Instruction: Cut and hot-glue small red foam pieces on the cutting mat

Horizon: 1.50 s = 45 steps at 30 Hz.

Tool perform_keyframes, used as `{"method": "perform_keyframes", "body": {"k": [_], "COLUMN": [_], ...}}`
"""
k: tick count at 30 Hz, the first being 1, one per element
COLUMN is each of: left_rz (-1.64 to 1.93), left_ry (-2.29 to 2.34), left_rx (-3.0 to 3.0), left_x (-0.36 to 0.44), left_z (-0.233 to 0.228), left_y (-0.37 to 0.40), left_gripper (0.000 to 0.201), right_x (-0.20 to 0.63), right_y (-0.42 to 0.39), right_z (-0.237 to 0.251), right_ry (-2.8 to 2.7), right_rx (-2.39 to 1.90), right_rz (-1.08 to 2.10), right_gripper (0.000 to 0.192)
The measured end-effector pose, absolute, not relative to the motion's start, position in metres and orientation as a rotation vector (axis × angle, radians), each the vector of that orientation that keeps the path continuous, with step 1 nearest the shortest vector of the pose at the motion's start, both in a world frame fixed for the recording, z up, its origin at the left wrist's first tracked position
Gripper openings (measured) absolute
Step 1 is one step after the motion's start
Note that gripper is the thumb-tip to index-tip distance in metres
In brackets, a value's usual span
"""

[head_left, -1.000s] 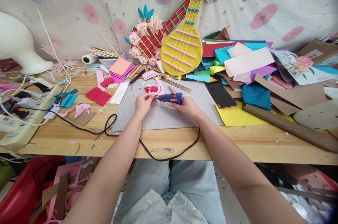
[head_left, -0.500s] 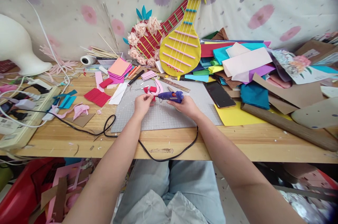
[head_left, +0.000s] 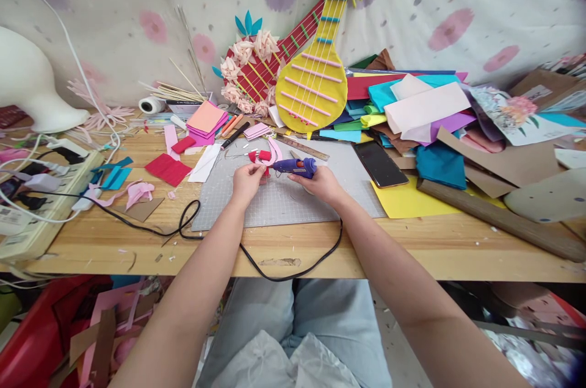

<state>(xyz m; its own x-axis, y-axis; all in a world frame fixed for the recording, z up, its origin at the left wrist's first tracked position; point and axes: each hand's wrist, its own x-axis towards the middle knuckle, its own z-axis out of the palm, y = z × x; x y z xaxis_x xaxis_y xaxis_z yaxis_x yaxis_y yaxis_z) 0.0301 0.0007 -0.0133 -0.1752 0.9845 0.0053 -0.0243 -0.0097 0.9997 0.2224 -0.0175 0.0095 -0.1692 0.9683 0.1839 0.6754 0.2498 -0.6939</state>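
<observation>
Change: hardly anything has moved since the earlier frames; both your hands sit a touch higher in view, same grips, same spot on the mat.
Left hand: your left hand (head_left: 247,180) is closed narrow, pinching a small red foam rolled piece (head_left: 263,159) at its fingertips, just above the grey gridded cutting mat (head_left: 284,202).
Right hand: your right hand (head_left: 320,183) is wrapped around the handle of the blue hot glue gun (head_left: 295,166), nozzle pointing left and touching or nearly touching the red piece; cannot tell which.
Cord: the black power cord (head_left: 256,260) loops off the front edge of the wooden table (head_left: 412,247) and back left toward the white power strip (head_left: 50,205).
Location: the red piece is at mid-mat, between your two hands, with a curved pink foam strip (head_left: 277,150) just behind it.
Handling: the foam piece looks light, soft and easily crushed, so hold it by the outer sides with fingertips only, clear of the nozzle end. The gun looks light and rigid; take it by the handle, since the tip is likely hot.
Nearby: a black smartphone (head_left: 379,163) lies right of the mat beside a yellow paper sheet (head_left: 412,202); a metal ruler (head_left: 304,148) lies behind the gun; a yellow paper guitar model (head_left: 315,80) leans on the backdrop.
</observation>
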Motion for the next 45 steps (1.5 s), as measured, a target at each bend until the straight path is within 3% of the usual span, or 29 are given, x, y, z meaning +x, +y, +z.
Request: {"method": "perform_keyframes", "body": {"k": [16,45], "left_rz": [1.358,1.351], "left_ry": [1.327,1.344], "left_rx": [1.077,1.098], "left_x": [0.0312,0.0311], "left_z": [-0.0097,-0.0118], "left_y": [-0.0004,0.0015], "left_gripper": [0.019,0.023], "right_x": [0.2242,0.2219], "right_y": [-0.0228,-0.0202], "right_z": [0.0131,0.0133], "right_ry": [-1.977,-1.919], "right_rx": [-1.41,-1.491], "right_rz": [0.677,0.63], "right_gripper": [0.038,0.043]}}
